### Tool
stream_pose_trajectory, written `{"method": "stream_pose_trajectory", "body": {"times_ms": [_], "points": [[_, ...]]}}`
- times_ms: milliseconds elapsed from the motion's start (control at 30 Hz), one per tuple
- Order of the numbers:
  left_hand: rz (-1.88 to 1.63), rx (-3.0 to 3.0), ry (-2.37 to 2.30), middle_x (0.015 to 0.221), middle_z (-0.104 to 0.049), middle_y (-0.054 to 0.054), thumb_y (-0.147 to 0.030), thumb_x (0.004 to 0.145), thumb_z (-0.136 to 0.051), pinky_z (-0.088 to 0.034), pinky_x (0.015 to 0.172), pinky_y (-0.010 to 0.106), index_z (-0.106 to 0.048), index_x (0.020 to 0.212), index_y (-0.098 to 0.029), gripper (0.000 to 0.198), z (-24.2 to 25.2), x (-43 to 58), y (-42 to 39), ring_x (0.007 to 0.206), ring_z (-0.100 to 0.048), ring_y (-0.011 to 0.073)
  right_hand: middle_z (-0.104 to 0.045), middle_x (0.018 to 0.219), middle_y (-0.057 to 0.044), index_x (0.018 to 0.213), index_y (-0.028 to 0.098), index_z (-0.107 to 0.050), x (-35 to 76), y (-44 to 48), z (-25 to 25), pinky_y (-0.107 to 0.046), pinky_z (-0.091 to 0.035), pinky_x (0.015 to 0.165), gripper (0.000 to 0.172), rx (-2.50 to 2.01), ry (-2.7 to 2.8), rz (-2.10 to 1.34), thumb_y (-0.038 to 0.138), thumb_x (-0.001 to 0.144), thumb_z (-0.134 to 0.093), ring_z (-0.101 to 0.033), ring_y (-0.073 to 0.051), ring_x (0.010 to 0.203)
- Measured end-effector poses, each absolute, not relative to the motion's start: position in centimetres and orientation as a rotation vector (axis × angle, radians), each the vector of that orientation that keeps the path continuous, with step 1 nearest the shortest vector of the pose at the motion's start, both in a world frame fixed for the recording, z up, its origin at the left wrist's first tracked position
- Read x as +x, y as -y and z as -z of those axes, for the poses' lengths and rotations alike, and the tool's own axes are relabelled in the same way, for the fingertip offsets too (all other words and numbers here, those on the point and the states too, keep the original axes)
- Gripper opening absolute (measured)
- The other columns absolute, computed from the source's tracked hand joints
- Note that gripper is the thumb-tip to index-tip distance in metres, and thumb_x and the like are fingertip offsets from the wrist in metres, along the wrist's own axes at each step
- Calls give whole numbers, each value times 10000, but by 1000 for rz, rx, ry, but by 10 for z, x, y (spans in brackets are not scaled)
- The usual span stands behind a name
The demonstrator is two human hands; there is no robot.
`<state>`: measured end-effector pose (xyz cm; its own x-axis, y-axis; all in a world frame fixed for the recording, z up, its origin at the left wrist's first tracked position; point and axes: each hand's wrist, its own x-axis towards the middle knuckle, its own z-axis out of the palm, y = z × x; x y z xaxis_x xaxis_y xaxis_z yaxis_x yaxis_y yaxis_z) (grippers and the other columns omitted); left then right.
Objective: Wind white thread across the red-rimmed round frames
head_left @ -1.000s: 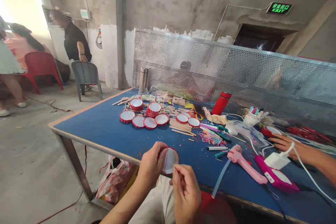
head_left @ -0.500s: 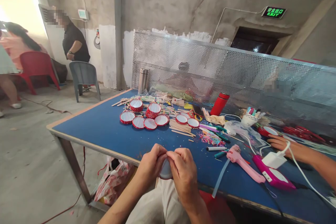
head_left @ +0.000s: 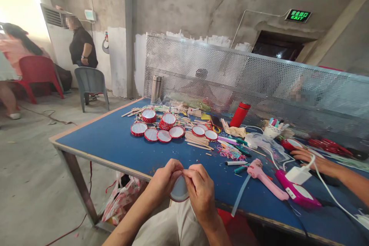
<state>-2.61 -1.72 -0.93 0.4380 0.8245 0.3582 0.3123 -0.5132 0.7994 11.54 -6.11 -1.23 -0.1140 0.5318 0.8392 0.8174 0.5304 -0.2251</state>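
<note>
Close to my body, past the table's front edge, I hold a round white disc with a dark red rim. My left hand pinches its upper edge, fingers closed. Beside it my right hand is also closed on the disc, and the fingertips of both hands meet at the top. Whatever small part lies between the fingertips is hidden. Further back on the blue table are several similar red-rimmed white discs, some of them stacked.
Wooden sticks, colourful string bits, a pink glue gun and a magenta power strip lie to the right. A red bottle stands by the perforated metal screen. Another person's hand rests at the right.
The disc shows a little more between my hands and has tilted slightly. My hands remain pinched together. In the background, the standing person has raised one arm.
</note>
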Motion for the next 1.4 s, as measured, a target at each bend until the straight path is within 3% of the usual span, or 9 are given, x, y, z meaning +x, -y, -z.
{"method": "stream_pose_trajectory", "body": {"times_ms": [467,867,1400], "points": [[-1063,2015,-965,862,-709,12,-270,877,-372,-487,689,225,-514,952,-236,164,14,-22,19,782,-670,152,-568,854,-28,886,186,-557,112,68,19,-238,-463,738,108,-1072,1598,68,115,894,-476,-563,-124,826],[-1104,2053,-1005,886,-709,0,-261,877,-371,-493,683,210,-552,918,-240,187,16,-20,20,772,-667,135,-636,764,0,852,180,-588,108,72,24,-177,-450,648,172,-1325,1281,-94,291,910,-470,-588,-107,694],[-999,2116,-956,857,-710,22,-279,886,-358,-476,666,225,-490,941,-226,153,14,-21,16,779,-681,160,-684,752,17,817,194,-645,119,71,12,-154,-454,651,145,-1365,1470,-96,263,879,-534,-620,-93,673]]}}
